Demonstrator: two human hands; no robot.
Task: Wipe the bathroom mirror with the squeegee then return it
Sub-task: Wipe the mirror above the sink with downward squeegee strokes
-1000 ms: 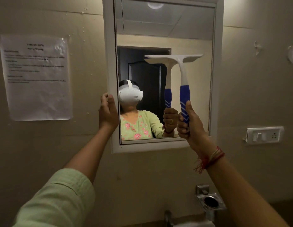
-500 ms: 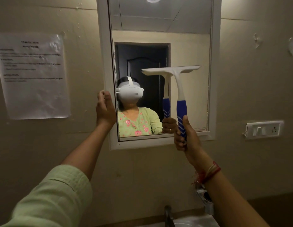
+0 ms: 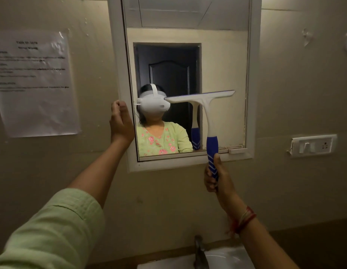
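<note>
Head view, white squeegee [image 3: 204, 105], blue handle, right hand [image 3: 217, 177] gripping

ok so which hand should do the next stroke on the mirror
Right. The right hand grips the squeegee by its blue handle, blade across the mirror partway down. The left hand only rests on the frame at its left side, holding no tool.
</note>
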